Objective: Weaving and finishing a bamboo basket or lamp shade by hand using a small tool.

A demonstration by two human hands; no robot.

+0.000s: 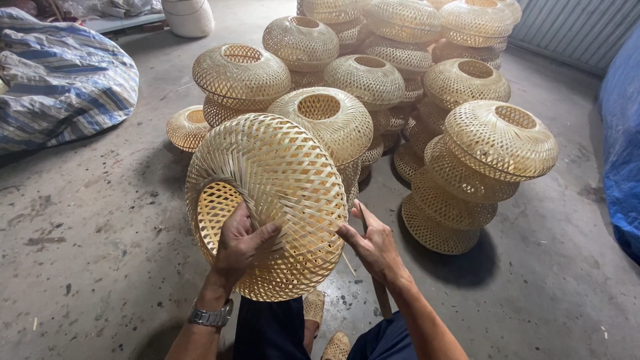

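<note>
Though bulky, light and springy: shade (273,200) clamped at rim by left hand (241,243); right hand (375,245) steadying, fingers apart; weave easily crushed.

Stained concrete floor (100,227), corrugated metal wall (573,30), blue tarpaulin (623,133), daylight

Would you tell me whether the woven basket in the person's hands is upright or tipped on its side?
Tipped. The woven basket is held off the floor by the left hand and right hand, its round opening facing sideways toward the lower left rather than upward.
</note>
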